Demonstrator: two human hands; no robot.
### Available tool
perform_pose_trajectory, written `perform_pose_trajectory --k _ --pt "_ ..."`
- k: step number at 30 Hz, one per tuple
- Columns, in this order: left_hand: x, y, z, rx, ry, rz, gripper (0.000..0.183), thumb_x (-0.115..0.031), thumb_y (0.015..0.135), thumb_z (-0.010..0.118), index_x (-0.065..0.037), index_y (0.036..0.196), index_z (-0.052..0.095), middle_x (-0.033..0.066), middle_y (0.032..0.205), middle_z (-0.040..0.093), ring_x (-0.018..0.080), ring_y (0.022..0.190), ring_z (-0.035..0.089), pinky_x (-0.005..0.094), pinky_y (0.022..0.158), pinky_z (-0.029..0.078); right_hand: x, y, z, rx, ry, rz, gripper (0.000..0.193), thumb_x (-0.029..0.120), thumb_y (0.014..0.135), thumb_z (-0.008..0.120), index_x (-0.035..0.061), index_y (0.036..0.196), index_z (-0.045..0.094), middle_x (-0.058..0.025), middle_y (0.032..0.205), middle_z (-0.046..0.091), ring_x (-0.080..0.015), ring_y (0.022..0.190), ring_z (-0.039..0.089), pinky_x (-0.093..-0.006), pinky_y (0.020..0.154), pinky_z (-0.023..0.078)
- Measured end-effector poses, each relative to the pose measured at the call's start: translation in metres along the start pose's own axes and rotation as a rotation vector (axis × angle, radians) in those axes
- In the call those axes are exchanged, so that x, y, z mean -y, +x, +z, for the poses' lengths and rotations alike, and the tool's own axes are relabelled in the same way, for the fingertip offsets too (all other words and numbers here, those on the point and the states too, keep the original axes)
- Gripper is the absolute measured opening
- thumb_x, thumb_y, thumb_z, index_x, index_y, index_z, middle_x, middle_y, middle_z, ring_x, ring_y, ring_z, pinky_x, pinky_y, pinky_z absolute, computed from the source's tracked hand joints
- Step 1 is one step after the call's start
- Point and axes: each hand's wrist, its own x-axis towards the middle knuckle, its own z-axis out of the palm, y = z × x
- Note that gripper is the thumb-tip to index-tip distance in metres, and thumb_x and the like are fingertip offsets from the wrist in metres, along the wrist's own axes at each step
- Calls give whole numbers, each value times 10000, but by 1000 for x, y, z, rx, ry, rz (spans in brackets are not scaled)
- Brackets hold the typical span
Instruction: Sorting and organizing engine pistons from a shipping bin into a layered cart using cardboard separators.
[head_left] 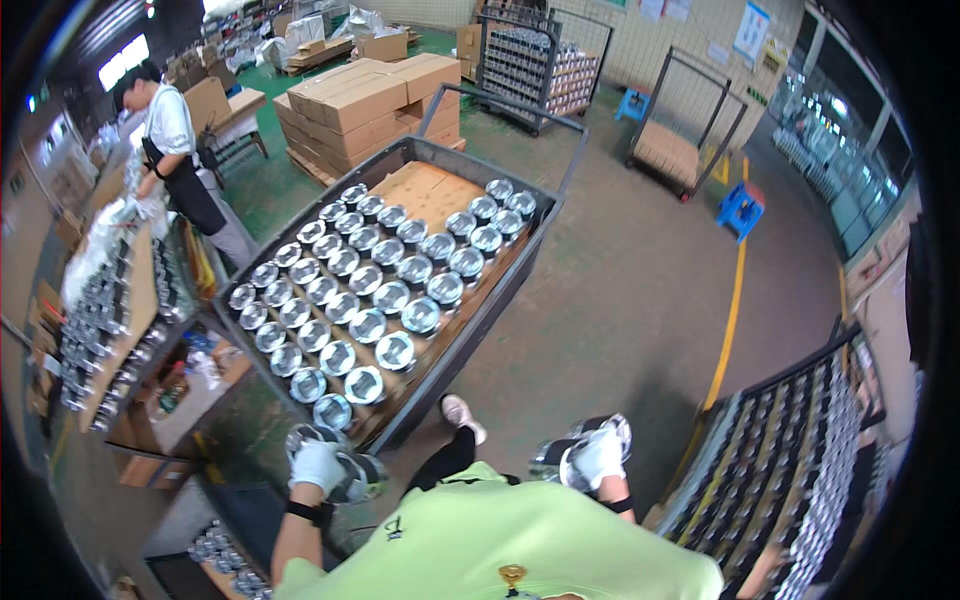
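Note:
My left hand (318, 468), in a white glove with a dark wristband, is closed around shiny metal cylinders (362, 480) near the close corner of a dark metal cart (470, 345). Similar shiny metal cylinders (552, 462) are gripped in my right hand (600, 458), also gloved in white, out to the right over the floor. How many each hand holds I cannot make out. Rows of round, shiny-topped cylinders (367, 325) stand upright on the cart's brown board (430, 195), whose far part is bare.
At right stands a rack (770, 450) packed with cylinders. A co-worker (175, 150) stands at a parts-laden table (135, 320) on the left. Stacked cartons (345, 105), a loaded cart (520, 70), a flat trolley (668, 150) and a blue stool (741, 208) are farther off.

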Motion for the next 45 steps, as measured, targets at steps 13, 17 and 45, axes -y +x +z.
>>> perform_pose_trajectory --k 13,17,45 --pt "-62 245 -70 -139 -12 220 285 -115 675 598 -109 944 690 202 904 634 390 867 604 461 756 506 -25 252 -40 37 512 -2 266 27 719 604 7 969 693 -163 920 690 -292 907 635 -344 842 484" --pt "-89 297 -108 -56 -60 107 242 -100 703 591 -131 911 711 200 841 653 374 794 641 449 717 528 -11 335 -75 151 442 -44 323 -16 696 591 -11 999 703 -170 906 696 -283 829 651 -354 787 502" --pt "-193 763 -177 -15 95 12 158 -75 699 626 -59 836 704 224 848 648 353 762 668 431 612 552 73 836 -130 136 340 -763 287 65 622 681 66 903 739 -276 910 617 -413 895 584 -457 785 480"
